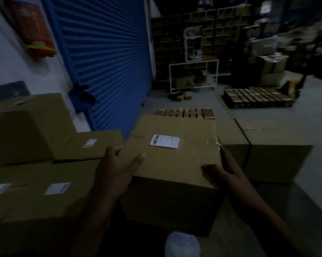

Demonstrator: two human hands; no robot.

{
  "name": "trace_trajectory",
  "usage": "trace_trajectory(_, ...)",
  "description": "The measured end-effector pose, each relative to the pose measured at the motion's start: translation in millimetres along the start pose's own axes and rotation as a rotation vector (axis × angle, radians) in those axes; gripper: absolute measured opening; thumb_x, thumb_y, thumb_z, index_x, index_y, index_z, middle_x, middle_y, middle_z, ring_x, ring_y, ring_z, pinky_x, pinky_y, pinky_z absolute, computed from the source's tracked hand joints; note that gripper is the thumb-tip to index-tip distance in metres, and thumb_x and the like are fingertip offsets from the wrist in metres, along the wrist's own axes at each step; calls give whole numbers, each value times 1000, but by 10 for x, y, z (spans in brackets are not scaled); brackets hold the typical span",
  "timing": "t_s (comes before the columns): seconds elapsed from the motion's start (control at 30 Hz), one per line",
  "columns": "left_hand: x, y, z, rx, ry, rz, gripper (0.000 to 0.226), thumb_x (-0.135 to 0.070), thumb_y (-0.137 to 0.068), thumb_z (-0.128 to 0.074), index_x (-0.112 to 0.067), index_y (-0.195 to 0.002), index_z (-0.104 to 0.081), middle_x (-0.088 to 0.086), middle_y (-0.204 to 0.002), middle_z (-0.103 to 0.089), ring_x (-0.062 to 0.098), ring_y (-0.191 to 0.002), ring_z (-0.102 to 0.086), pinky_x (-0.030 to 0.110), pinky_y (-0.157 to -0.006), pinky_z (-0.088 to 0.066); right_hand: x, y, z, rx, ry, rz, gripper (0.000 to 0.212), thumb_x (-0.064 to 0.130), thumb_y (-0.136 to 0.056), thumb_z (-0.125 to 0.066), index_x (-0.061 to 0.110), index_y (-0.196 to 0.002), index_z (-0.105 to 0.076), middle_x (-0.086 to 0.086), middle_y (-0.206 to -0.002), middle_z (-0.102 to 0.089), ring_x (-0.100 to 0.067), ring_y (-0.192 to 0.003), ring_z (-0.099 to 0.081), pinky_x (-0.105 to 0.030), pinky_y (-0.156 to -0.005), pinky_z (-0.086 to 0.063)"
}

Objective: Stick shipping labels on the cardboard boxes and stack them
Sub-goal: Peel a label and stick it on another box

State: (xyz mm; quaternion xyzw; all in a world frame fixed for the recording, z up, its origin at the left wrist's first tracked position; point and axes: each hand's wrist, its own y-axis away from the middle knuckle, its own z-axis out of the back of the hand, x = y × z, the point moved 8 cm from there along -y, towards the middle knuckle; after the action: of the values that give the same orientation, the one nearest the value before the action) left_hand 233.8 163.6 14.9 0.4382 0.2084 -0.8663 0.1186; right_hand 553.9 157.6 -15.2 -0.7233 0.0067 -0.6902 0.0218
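Note:
A brown cardboard box [175, 164] is in front of me, with a white shipping label [165, 141] stuck on its taped top. My left hand [117, 167] grips its near-left corner, thumb laid on the top face. My right hand [223, 169] grips the near-right corner, thumb over the top edge and fingers down the side. To the left is a stack of cardboard boxes [36, 182], each with a white label, such as the label [58, 188] on the lower box. Two unlabelled boxes [267, 149] sit on the floor to the right.
A blue roller shutter [104, 58] closes the wall behind the stack. Wooden pallets [256, 98] lie on the grey floor further back, with a white metal rack [193, 75] and dark shelving behind. A pale blurred object [182, 243] shows at the bottom edge.

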Motion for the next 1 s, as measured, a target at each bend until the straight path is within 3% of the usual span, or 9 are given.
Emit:
trace_trajectory(0.1, 12, 284, -736, 137, 112, 47, 85, -54, -78, -87, -26, -149, -49, -2, -142, -60, 17, -119, -60, 36, -96, -51, -354, 105, 558, -46, -1, -96, 77, 24, -88, -71, 51, -148, -32, 20, -121, -55, -13, -101, -67, -26, -71, -58)
trace_trajectory(0.2, 114, 548, -1365, 276, 182, 86, 91, -44, -80, -89, -28, -156, -42, -8, -145, -54, 13, -119, -56, 34, -93, -49, -781, 182, 942, -123, 5, -220, 79, 16, -91, -67, 51, -150, -27, 15, -124, -50, -15, -106, -59, -31, -74, -57)
trace_trajectory(0.33, 296, 743, -1973, 384, 165, 120, 98, -41, -80, -89, -29, -160, -34, 0, -154, -49, 10, -117, -49, 33, -89, -45, -1204, 242, 1275, -207, 0, -361, 76, 15, -93, -63, 48, -151, -27, 6, -132, -49, -21, -109, -59, -35, -73, -58)
trace_trajectory(0.47, 450, 835, -2378, 469, 159, 134, 100, -34, -79, -91, -30, -158, -29, 3, -155, -44, 20, -127, -52, 36, -89, -48, -1403, 296, 1466, -233, 34, -391, 71, 16, -95, -62, 39, -153, -29, -1, -143, -47, -25, -119, -57, -42, -87, -56)
trace_trajectory(0.6, 559, 795, -2559, 492, 40, 77, 112, -40, -70, -96, -26, -158, -29, 6, -155, -32, 28, -135, -48, 38, -92, -47, -1454, 252, 1544, -264, 193, -404, 75, 22, -94, -66, 34, -155, -25, 3, -148, -42, -14, -119, -48, -37, -93, -50)
trace_trajectory(0.67, 582, 675, -2623, 513, 10, 47, 120, -45, -68, -96, -25, -161, -23, 7, -157, -29, 30, -138, -45, 42, -100, -48, -1390, 191, 1559, -314, 408, -391, 73, 20, -94, -66, 26, -155, -27, 0, -152, -40, -11, -121, -45, -32, -94, -47)
trace_trajectory(0.77, 449, 452, -2718, 517, -8, -50, 126, -56, -68, -92, -27, -163, -16, 5, -161, -23, 29, -143, -39, 47, -107, -46, -1125, 71, 1493, -461, 963, -193, 68, 30, -93, -68, 19, -152, -36, -6, -153, -38, -20, -138, -37, -37, -107, -39)
trace_trajectory(0.9, 149, 323, -3014, 543, -34, -174, 130, -71, -64, -88, -30, -162, -12, -7, -165, -12, 28, -150, -26, 52, -114, -42, -1090, -173, 1188, -429, 996, -14, 51, 32, -89, -72, 22, -136, -56, 0, -139, -49, -14, -122, -50, -27, -95, -47)
trace_trajectory(1.0, 97, 363, -3228, 592, -163, -281, 133, -87, -58, -75, -26, -161, -17, 0, -169, -10, 30, -155, -12, 58, -118, -34, -1245, -301, 1025, -381, 1075, -12, 33, 35, -90, -71, 26, -121, -65, 7, -121, -58, -12, -110, -53, -19, -84, -35)
